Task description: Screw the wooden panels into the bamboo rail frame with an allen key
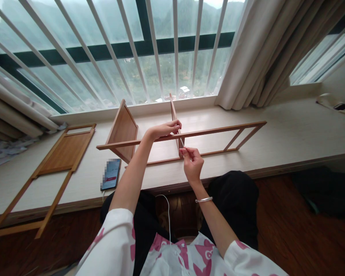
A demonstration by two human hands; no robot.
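Observation:
A long wooden frame [218, 131] stands on its edge on the white window ledge [290, 134]. Two wooden panels rise from it, one at the left [123, 128] and one in the middle [173, 111]. My left hand [165, 129] is closed on the frame's top rail right by the middle panel. Just below, my right hand [192, 161] pinches a small thin metal tool [182, 143] whose tip points up at the joint of rail and panel. A silver bracelet [203, 199] sits on my right wrist.
A second wooden frame with a panel [57, 165] lies flat on the ledge at the left, overhanging the front edge. A phone [111, 174] with a white cable lies near the front edge. Curtains hang at both sides; barred windows behind. Small items [337, 105] sit far right.

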